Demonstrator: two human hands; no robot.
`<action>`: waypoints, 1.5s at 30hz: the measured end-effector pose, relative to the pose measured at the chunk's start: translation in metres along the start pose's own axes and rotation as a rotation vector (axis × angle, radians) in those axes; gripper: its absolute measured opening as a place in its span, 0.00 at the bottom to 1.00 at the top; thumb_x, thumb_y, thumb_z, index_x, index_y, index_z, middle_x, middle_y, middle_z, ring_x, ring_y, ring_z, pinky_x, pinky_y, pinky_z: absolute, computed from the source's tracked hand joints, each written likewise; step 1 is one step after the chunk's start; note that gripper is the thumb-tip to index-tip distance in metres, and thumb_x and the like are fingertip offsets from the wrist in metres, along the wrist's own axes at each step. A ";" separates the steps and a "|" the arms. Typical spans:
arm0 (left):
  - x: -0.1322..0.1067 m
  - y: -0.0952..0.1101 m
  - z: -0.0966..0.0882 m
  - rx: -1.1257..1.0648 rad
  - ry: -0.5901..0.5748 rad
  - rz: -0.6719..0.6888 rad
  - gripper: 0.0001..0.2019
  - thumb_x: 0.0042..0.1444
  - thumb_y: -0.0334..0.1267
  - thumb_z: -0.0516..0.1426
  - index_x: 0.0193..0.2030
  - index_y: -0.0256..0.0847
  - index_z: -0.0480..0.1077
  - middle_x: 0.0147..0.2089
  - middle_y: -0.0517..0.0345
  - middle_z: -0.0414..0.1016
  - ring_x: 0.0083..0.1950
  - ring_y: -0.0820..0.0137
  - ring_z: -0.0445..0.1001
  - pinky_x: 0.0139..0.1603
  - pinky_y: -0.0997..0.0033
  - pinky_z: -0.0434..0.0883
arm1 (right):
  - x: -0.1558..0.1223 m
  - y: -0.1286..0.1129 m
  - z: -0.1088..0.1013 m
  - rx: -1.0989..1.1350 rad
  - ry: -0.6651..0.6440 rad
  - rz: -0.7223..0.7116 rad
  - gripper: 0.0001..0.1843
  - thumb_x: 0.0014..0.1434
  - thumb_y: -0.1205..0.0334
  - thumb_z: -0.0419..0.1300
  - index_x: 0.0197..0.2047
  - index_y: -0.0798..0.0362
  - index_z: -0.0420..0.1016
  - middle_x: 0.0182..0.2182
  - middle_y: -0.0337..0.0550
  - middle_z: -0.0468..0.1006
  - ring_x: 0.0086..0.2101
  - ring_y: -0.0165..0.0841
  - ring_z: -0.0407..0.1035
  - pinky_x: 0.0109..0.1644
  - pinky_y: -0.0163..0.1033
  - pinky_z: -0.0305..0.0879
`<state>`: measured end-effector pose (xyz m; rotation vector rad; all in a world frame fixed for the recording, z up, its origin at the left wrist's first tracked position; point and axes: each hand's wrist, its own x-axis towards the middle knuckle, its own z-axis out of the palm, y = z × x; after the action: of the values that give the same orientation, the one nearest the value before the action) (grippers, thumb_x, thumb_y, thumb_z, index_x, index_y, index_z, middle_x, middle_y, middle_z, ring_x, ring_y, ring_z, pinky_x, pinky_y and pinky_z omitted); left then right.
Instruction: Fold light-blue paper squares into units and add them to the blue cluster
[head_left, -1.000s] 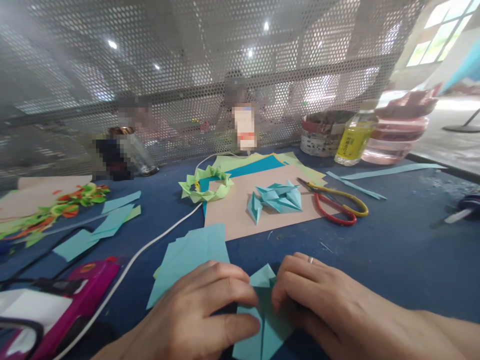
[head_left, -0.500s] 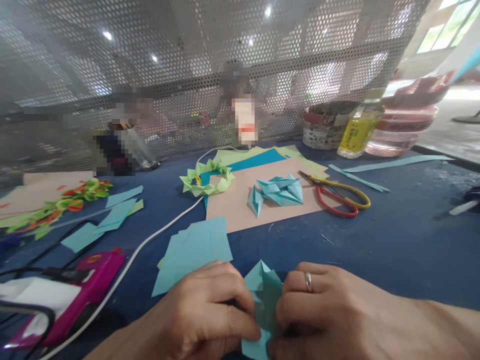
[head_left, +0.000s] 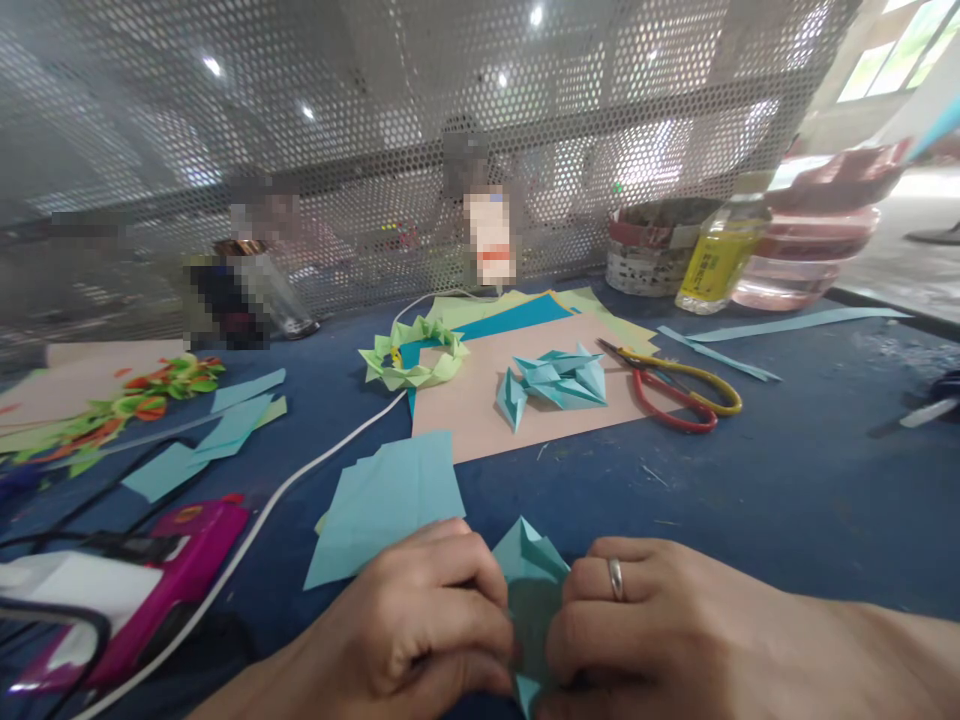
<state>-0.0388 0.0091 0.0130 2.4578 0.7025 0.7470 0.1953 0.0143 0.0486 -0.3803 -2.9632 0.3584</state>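
A partly folded sheet of light blue paper (head_left: 534,590) lies at the near edge of the table, its pointed tip facing away from me. My left hand (head_left: 442,610) grips its left side with curled fingers. From the right, my right hand (head_left: 637,620), with a ring on one finger, pinches the other side. The lower part of the sheet is hidden between the hands. Just beyond my left hand rests a stack of light blue paper pieces (head_left: 397,500). Farther off, several folded light blue paper units (head_left: 559,380) sit on a pale pink sheet (head_left: 465,430).
Red-and-yellow-handled scissors (head_left: 690,385) lie beside the folded units. A green folded paper ring (head_left: 416,365) is left of them. A white cable (head_left: 300,470) runs past a magenta power strip (head_left: 195,540). A yellow-labelled bottle (head_left: 712,265) and a woven basket (head_left: 641,265) stand at the back right.
My left thumb has drawn back and down from the middle of the sheet. My fingers have shifted slightly along its sides, and both hands still hold it.
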 end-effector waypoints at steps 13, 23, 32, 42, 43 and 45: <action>-0.003 -0.006 0.018 -0.082 0.111 -0.043 0.09 0.65 0.32 0.55 0.32 0.41 0.69 0.30 0.64 0.69 0.33 0.76 0.68 0.32 0.77 0.63 | 0.006 0.002 0.001 -0.003 -0.117 -0.006 0.10 0.65 0.70 0.56 0.33 0.52 0.74 0.38 0.38 0.80 0.34 0.29 0.70 0.38 0.34 0.65; -0.002 -0.002 0.019 -0.047 0.079 -0.144 0.07 0.59 0.27 0.56 0.31 0.42 0.66 0.30 0.64 0.68 0.34 0.74 0.67 0.36 0.73 0.61 | -0.001 0.003 0.005 0.007 -0.009 -0.007 0.11 0.67 0.69 0.54 0.32 0.53 0.72 0.37 0.38 0.77 0.34 0.30 0.66 0.38 0.37 0.62; -0.004 -0.004 0.022 -0.084 0.098 -0.185 0.06 0.59 0.28 0.57 0.32 0.43 0.67 0.31 0.65 0.68 0.35 0.74 0.67 0.36 0.73 0.60 | -0.004 0.019 0.039 0.038 0.239 -0.164 0.14 0.71 0.67 0.50 0.38 0.54 0.75 0.35 0.37 0.75 0.33 0.30 0.63 0.34 0.39 0.56; -0.005 0.000 0.020 -0.074 0.108 -0.209 0.05 0.56 0.29 0.58 0.33 0.43 0.69 0.31 0.64 0.69 0.35 0.73 0.68 0.34 0.75 0.63 | -0.006 0.015 0.026 0.069 0.178 -0.158 0.10 0.68 0.67 0.51 0.41 0.55 0.75 0.35 0.40 0.76 0.34 0.32 0.66 0.38 0.39 0.61; -0.005 0.000 0.019 -0.067 0.094 -0.223 0.05 0.56 0.29 0.58 0.35 0.43 0.69 0.32 0.64 0.70 0.36 0.73 0.69 0.34 0.75 0.64 | -0.006 0.012 0.023 0.073 0.165 -0.141 0.11 0.68 0.68 0.50 0.43 0.55 0.75 0.35 0.41 0.76 0.34 0.33 0.67 0.40 0.38 0.63; -0.004 0.003 0.016 -0.045 0.055 -0.265 0.07 0.55 0.28 0.57 0.38 0.43 0.70 0.35 0.62 0.72 0.38 0.72 0.71 0.37 0.74 0.67 | -0.006 0.006 0.016 0.056 0.149 -0.096 0.14 0.68 0.69 0.48 0.48 0.56 0.74 0.34 0.43 0.76 0.34 0.34 0.68 0.41 0.37 0.64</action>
<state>-0.0308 0.0000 0.0010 2.2526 0.9970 0.7200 0.2003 0.0153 0.0314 -0.2464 -2.8071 0.3834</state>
